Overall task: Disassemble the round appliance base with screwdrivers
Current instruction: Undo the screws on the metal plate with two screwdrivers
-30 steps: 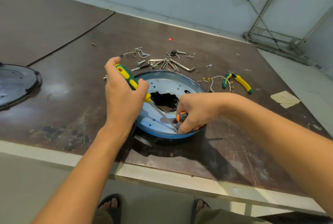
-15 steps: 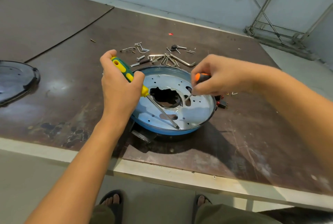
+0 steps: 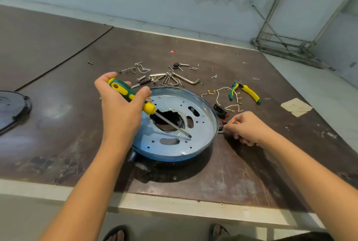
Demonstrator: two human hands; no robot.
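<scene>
One big screwdriver [image 3: 127, 93], one small screwdriver [image 3: 233, 121], one base [image 3: 193, 105], one pliers [image 3: 249, 92].

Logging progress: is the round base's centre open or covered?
Open: a jagged dark hole gapes mid-plate in the round base, beneath the screwdriver shaft.

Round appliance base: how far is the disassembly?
Done: screws and wires lie loose beside the base. In hand: left hand grips the green-yellow screwdriver over the perforated plate; right hand holds an orange screwdriver at the rim. Left: the plate sits inside.
</scene>
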